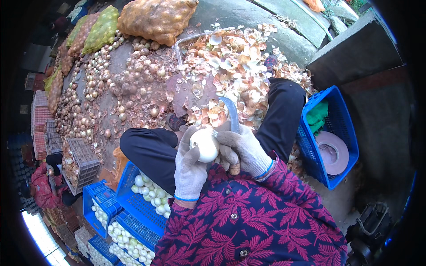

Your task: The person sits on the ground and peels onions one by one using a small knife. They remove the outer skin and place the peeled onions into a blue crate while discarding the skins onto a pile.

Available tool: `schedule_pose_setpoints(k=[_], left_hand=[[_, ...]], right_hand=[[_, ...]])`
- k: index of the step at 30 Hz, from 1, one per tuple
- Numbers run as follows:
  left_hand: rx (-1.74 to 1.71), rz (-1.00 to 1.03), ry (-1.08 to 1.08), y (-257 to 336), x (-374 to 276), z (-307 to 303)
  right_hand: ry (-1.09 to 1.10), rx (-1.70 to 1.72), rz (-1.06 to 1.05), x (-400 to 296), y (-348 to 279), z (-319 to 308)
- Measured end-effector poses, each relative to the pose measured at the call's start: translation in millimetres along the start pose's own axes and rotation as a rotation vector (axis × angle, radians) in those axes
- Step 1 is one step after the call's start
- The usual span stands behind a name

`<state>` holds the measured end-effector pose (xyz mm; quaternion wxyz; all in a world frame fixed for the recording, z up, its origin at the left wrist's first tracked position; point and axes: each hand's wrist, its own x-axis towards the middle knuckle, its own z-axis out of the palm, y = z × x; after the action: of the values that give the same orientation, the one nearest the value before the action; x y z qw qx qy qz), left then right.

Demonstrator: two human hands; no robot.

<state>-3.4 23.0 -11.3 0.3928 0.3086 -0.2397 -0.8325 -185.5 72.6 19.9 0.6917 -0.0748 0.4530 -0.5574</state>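
A peeled white onion (pixel 204 145) rests in my left hand (pixel 189 166), which wears a pale knit work glove with a grey-brown palm. My right hand (pixel 245 146), gloved the same way, grips a curved knife (pixel 232 113). Its blade points up and away from me, and the end of its wooden handle (pixel 234 169) shows below my fist. The right fingers are close against the onion's side; whether they touch it I cannot tell. Both hands are in front of my chest, above a heap of onion skins (pixel 233 71) between my legs.
Blue crates (pixel 139 209) of peeled onions stand at my left. Another blue crate (pixel 327 136) at right holds green cloth and a pinkish round object (pixel 332 153). Unpeeled onions (pixel 143 69) cover the floor ahead, near full mesh sacks (pixel 156 20). A person (pixel 46 186) sits at far left by a grey crate (pixel 81 166).
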Motion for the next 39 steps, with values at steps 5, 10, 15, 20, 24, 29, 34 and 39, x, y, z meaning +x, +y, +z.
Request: schedule_pose_setpoints(k=[5, 10, 15, 20, 24, 29, 34, 39], left_hand=[[-0.026, 0.104, -0.104, 10.0, 0.4, 2.3], [0.188, 0.219, -0.117, 37.1, -5.8, -12.2], [0.44, 0.177, -0.128, 50.4, -6.9, -4.7], [0.413, 0.134, -0.073, 42.7, -1.5, -2.3], [0.442, 0.166, 0.007, 23.8, 3.7, 3.3], [0.329, 0.184, -0.076, 17.7, 5.1, -6.5], [0.73, 0.238, -0.115, 19.6, -5.9, 19.9], [0.735, 0.346, -0.106, 11.3, -9.2, 23.0]], right_hand=[[-0.026, 0.437, -0.087, 8.4, 17.9, -17.5], [0.294, -0.149, -0.203, 19.6, -5.4, -59.3], [0.204, -0.678, -0.38, 9.5, -3.3, -49.4], [-0.018, -0.493, -0.053, -5.8, -14.7, -20.9], [-0.159, -0.264, -0.015, 7.9, 21.9, -21.1], [-0.152, -0.075, 0.039, 22.1, 40.7, -27.3], [-0.153, -0.025, 0.116, 27.8, 51.7, -41.4], [-0.134, 0.095, 0.126, 27.5, 54.2, -42.3]])
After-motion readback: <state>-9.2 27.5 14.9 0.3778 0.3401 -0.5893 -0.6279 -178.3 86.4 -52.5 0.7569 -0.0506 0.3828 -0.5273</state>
